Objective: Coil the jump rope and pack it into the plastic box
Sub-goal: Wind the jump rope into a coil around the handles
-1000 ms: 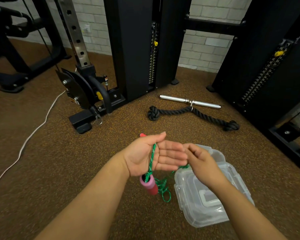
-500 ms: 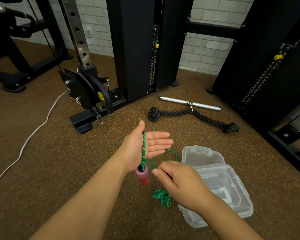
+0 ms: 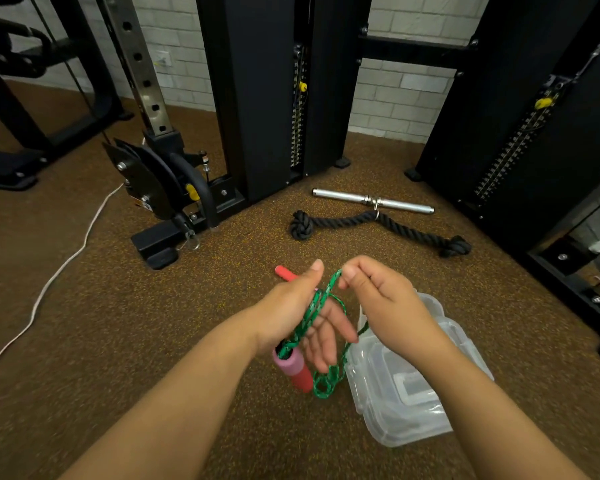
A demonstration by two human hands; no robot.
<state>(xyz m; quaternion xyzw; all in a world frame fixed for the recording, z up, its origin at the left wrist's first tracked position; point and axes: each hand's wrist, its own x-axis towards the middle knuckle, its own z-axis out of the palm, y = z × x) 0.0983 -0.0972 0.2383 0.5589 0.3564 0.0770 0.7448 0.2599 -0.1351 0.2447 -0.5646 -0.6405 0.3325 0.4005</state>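
Since half a second ago the right hand (image 3: 378, 299) has risen from low near the box to the far side of the left hand (image 3: 302, 313), where its thumb and forefinger now pinch the green jump rope (image 3: 314, 311) at the top of a fresh loop. The left hand is flat with straight fingers, palm facing right, rope strands running lengthwise across it from far to near. One red handle (image 3: 297, 372) hangs below the palm, pointing near-right, the other red handle (image 3: 284, 273) pokes out far-left behind the thumb, and slack rope dangles just left of the clear plastic box (image 3: 402, 403) on the brown floor (image 3: 84, 341).
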